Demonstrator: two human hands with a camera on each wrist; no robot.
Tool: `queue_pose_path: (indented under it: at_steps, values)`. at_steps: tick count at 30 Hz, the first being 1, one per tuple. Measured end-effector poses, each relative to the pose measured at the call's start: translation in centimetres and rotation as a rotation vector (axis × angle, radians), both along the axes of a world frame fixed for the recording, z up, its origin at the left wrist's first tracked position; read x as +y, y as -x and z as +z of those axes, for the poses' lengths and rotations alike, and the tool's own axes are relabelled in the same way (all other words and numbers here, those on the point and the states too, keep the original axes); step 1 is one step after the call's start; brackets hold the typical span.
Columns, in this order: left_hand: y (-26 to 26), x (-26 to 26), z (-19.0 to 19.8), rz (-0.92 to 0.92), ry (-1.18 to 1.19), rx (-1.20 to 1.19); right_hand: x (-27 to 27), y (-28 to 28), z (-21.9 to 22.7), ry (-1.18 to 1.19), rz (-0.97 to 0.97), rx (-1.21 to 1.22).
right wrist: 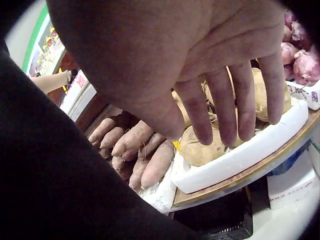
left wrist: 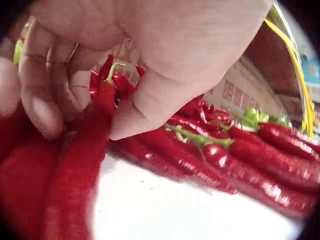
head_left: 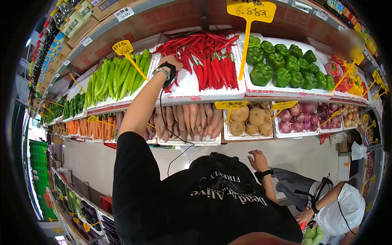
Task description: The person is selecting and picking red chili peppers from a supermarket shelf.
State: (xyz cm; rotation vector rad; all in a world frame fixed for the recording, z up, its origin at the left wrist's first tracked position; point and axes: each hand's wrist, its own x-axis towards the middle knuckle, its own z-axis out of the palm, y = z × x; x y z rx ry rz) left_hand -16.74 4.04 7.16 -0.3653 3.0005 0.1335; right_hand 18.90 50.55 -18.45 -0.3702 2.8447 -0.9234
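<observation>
And at eleven o'clock, the left hand pinches a smooth, glossy red chili near its green stem, thumb against fingers, above the white foam tray. Down at four, the right hand is wide, fingers straight, gripping nothing. The yellow price sign at one o'clock reads 6.88; blocky green bell peppers shine at two, rough round potatoes at three. The black shirt at six: upside-down "Dead Or Alive", "FIREFLY".

The left arm reaches forward, the right hand relaxed
</observation>
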Motion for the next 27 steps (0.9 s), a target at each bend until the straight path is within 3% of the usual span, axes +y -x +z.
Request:
queue_pose_path:
  at_steps: [4,8,9,13,14,19,22,27]
  values:
    - [0.2,-1.7,0.7,0.052,-0.27,-0.02,0.1,-0.2,-0.8,0.003,0.015,0.018]
    - [-2.4,-1.7,3.1,0.026,-0.383,0.149,0.1,-0.1,-0.7,0.003,0.01,0.02]
    - [0.7,-5.1,-2.0,-0.009,-0.326,0.462,0.0,0.0,-0.6,-0.001,0.005,0.016]
    - [-5.3,-1.5,2.3,-0.055,-0.603,0.235,0.1,0.1,-0.3,-0.013,0.001,-0.007]
    - [-6.6,-0.2,2.9,-0.053,-0.714,0.069,0.2,0.2,-0.2,-0.016,0.005,-0.013]
    - [-6.1,2.0,-0.5,-0.017,-0.902,-0.14,-0.1,0.7,-0.1,-0.021,0.048,0.001]
    - [-4.2,1.7,-1.9,0.051,-0.941,-0.137,-0.5,1.0,0.4,-0.03,0.052,0.007]
    - [-3.4,1.1,-3.2,-0.044,-0.991,-0.14,-0.3,0.5,0.0,-0.015,0.021,0.004]
